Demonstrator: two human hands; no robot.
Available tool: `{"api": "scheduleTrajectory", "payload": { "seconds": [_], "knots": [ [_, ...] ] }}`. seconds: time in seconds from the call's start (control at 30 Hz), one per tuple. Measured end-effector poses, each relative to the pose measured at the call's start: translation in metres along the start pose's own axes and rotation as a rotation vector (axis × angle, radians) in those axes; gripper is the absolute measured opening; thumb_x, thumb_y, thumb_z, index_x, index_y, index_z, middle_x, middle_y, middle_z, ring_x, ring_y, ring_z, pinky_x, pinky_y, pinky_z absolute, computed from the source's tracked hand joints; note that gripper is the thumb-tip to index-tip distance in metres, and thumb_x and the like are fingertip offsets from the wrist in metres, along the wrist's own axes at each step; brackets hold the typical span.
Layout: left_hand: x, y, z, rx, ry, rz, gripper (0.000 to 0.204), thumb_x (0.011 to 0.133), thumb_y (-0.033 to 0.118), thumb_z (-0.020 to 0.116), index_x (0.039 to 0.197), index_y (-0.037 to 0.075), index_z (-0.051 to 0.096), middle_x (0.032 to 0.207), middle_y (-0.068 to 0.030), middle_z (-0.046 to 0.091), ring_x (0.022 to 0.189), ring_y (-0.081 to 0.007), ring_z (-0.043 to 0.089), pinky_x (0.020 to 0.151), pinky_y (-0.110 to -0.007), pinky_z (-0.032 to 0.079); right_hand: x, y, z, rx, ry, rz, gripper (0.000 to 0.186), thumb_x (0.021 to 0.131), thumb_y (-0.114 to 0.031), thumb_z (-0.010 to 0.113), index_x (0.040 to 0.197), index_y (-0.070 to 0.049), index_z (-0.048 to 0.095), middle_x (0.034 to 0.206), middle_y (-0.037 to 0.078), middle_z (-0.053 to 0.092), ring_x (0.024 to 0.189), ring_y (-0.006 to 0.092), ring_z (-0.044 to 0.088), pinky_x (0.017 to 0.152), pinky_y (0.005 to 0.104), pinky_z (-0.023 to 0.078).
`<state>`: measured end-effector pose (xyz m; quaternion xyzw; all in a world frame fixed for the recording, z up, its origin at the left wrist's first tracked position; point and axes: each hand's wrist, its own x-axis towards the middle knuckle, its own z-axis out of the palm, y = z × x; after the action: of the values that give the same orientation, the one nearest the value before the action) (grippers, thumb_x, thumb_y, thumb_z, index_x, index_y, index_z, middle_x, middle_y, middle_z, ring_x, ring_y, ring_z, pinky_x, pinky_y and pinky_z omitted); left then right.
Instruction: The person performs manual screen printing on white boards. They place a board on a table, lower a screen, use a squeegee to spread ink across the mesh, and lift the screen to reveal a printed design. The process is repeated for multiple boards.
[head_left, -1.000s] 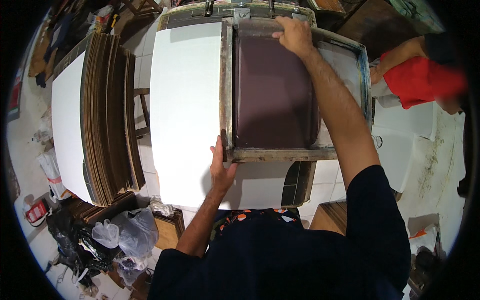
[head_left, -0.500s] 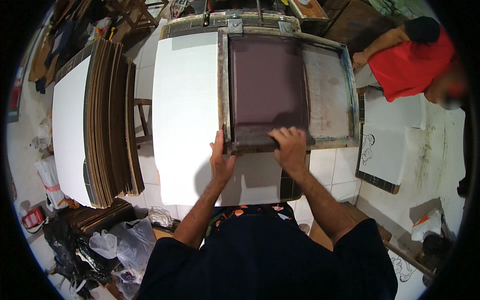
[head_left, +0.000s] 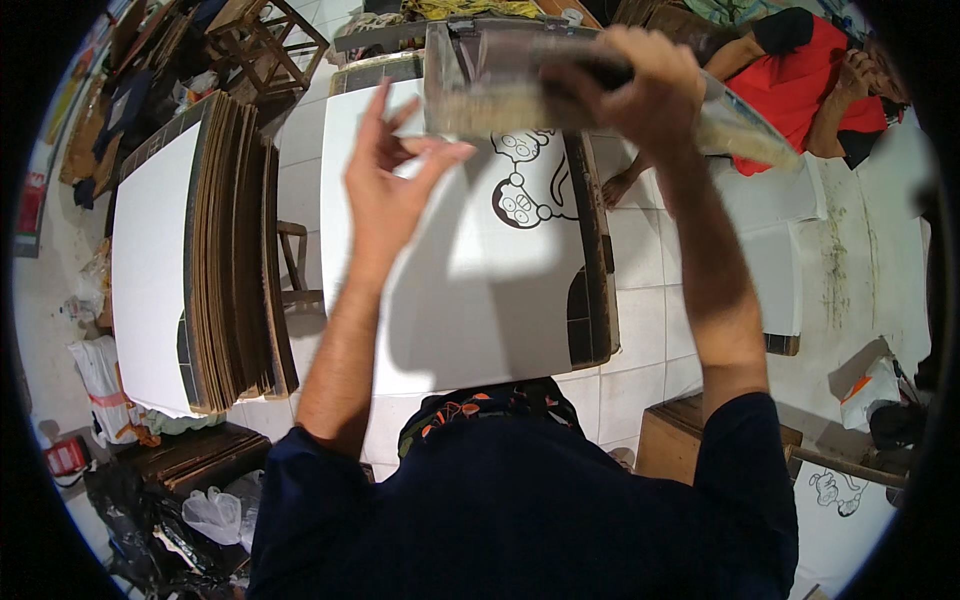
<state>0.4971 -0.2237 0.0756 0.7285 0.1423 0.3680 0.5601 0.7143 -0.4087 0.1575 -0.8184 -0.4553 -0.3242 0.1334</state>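
The screen frame is tilted up at the far end of a board covered with white fabric. My left hand is raised over the fabric just left of the frame's lower edge, fingers apart and holding nothing. My right hand, blurred, is closed on the dark squeegee at the raised frame. Below them, a black line drawing of cartoon figures shows on the fabric's upper right part, partly hidden by the frame at the top.
A stack of brown boards topped with white stands at the left, near a wooden stool. A co-worker in red and black is at the upper right. Plastic bags lie lower left, and a printed sheet lower right.
The frame has swung up and away, uncovering the printed drawing. My left hand has left its edge and risen. My right hand, after pulling down across the screen, has moved up with the squeegee.
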Motion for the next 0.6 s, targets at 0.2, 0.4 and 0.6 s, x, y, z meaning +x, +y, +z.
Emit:
{"api": "scheduleTrajectory", "payload": {
  "seconds": [0.2, 0.4, 0.6],
  "knots": [
    [-0.062, -0.076, -0.264, 0.863, 0.23, -0.129, 0.053, 0.113, 0.036, 0.051, 0.153, 0.002, 0.054, 0.147, -0.0273, 0.061, 0.137, -0.037, 0.061, 0.116, -0.05, 0.047, 0.094, 0.01, -0.043, 0.134, -0.036, 0.185, 0.075, 0.079, -0.079, 0.073, 0.099, -0.006, 0.081, 0.095, 0.02, 0.078, 0.093, 0.0386, 0.075, 0.083, 0.0494, 0.057],
    [-0.288, -0.1, -0.512, 1.436, 0.252, -0.721, 0.045, 0.111, 0.037, 0.054, 0.141, 0.007, 0.069, 0.147, -0.0289, 0.06, 0.137, -0.0486, 0.056, 0.115, -0.05, 0.045, 0.137, 0.024, -0.045, 0.126, -0.021, 0.2, 0.079, 0.077, -0.082, 0.072, 0.099, -0.006, 0.082, 0.094, 0.021, 0.078, 0.093, 0.038, 0.075, 0.083, 0.0471, 0.057],
    [-0.361, -0.093, -0.531, 1.412, 0.256, -0.495, 0.04, 0.107, 0.029, 0.064, 0.145, 0.018, 0.068, 0.157, -0.0241, 0.054, 0.146, -0.044, 0.048, 0.121, -0.05, 0.039, 0.149, 0.021, -0.056, 0.194, -0.045, 0.159, 0.078, 0.081, -0.078, 0.072, 0.097, -0.002, 0.08, 0.093, 0.023, 0.077, 0.091, 0.0367, 0.075, 0.084, 0.0448, 0.055]
  ]
}}
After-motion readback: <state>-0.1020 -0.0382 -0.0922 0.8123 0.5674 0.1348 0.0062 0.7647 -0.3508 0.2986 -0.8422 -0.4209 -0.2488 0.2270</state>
